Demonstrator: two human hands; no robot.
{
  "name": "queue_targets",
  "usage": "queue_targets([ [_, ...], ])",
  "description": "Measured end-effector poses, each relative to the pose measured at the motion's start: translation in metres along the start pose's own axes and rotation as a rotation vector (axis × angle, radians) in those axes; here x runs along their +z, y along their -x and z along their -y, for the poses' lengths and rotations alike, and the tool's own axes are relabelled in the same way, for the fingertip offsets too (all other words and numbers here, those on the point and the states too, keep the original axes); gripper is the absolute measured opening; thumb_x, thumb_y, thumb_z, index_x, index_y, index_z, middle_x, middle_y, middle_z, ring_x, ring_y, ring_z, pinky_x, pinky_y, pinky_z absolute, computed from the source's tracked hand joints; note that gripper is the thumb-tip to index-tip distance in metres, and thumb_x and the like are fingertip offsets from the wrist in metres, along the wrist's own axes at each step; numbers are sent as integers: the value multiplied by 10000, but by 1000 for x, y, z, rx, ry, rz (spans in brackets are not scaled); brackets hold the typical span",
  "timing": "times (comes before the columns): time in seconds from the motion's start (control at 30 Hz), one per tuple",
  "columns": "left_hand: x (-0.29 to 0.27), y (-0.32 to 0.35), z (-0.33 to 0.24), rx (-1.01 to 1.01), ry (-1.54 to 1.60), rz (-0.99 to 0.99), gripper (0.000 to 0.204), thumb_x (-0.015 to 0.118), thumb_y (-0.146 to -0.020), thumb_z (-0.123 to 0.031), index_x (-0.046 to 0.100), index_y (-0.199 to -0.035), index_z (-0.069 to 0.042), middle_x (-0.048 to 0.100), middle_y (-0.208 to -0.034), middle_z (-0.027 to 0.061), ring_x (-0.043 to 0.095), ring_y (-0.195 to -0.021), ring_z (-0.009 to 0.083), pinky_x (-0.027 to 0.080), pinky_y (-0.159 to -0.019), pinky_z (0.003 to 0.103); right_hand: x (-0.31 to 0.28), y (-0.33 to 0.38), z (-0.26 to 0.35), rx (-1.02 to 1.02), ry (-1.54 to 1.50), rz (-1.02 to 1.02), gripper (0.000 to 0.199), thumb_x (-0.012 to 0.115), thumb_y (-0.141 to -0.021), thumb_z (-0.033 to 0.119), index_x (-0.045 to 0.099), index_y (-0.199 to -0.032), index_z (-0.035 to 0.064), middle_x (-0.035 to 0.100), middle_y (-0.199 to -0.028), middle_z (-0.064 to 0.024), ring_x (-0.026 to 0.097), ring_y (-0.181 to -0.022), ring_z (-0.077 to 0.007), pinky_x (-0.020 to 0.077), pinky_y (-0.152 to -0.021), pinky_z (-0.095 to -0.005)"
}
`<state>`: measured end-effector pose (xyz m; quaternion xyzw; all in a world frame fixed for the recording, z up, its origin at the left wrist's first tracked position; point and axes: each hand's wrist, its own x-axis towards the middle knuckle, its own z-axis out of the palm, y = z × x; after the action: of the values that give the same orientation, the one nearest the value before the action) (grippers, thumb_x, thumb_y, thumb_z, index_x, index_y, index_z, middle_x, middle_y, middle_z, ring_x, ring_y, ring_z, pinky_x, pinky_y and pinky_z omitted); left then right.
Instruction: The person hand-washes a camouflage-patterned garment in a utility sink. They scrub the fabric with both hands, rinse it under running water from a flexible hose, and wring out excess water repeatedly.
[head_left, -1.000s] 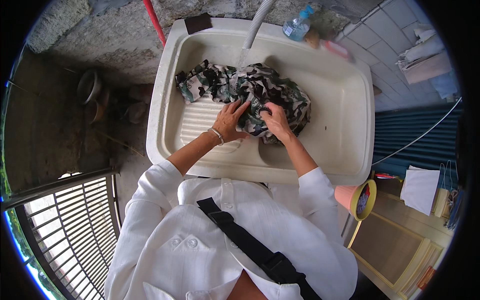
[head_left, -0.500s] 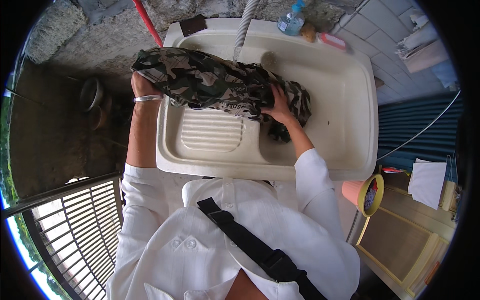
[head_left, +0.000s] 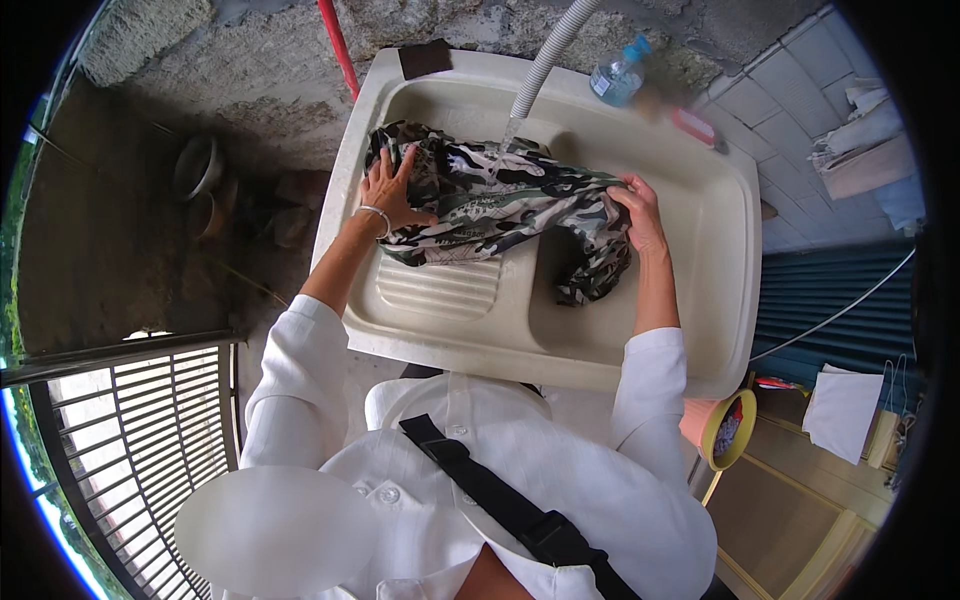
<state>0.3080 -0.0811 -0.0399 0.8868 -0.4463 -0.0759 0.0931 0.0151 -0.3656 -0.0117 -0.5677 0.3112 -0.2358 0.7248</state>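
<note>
A camouflage-patterned garment (head_left: 500, 205) lies spread across the ribbed washboard of a cream plastic sink (head_left: 700, 300). My left hand (head_left: 388, 192) presses flat on the garment's left end, fingers spread, with a bracelet on the wrist. My right hand (head_left: 640, 210) grips the garment's right end, where the cloth hangs down into the basin. A grey corrugated hose (head_left: 545, 55) comes from the top and runs water onto the cloth's middle.
A clear plastic bottle (head_left: 618, 78) and a dark brush block (head_left: 425, 58) stand on the sink's back rim. A red pole (head_left: 338, 45) leans on the rough wall. A metal grille (head_left: 130, 440) is at lower left; a yellow-rimmed tub (head_left: 728, 430) sits at lower right.
The garment, bunched a second ago and then lifted and stretched, now lies flat across the washboard. My left hand has come down onto it.
</note>
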Motion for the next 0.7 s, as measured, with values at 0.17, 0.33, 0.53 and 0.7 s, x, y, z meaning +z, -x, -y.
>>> queue_targets([
  [0.17, 28, -13, -22, -116, 84, 130, 879, 772, -590, -366, 357, -1313, -87, 584, -1085, 196, 571, -1003, 363, 486, -856, 421, 10, -26, -11, 82, 1484, -23, 490, 638, -780, 378, 582, -1211, 152, 473, -1294, -158, 458, -1163, -393, 393, -962, -480],
  [0.33, 33, -12, -25, 150, 52, 151, 234, 647, -649, -165, 667, -870, -91, 661, -822, 177, 648, -839, 336, 523, -727, 423, 117, -81, -43, -280, 1220, 83, 719, 590, -776, 604, 454, -1350, 194, 328, -1412, -233, 323, -1284, -412, 322, -1022, -513],
  [0.53, 30, -6, -26, 466, 109, 109, 436, 663, -553, -71, 629, -970, -196, 571, -1017, 32, 479, -1112, 248, 371, -903, 444, 180, -70, -63, -158, 1460, 409, 654, 676, -687, 569, 546, -1239, 241, 454, -1282, -181, 483, -1122, -423, 363, -971, -509],
  [0.7, 34, -24, -10, 47, 353, 33, 1194, 864, -429, -155, 171, -1401, -172, 295, -1415, 225, 402, -1226, 422, 429, -940, 451, 157, -79, -78, 52, 592, 542, 290, 659, -728, 113, 611, -975, -31, 616, -800, -35, 554, -701, -135, 473, -680, -283],
])
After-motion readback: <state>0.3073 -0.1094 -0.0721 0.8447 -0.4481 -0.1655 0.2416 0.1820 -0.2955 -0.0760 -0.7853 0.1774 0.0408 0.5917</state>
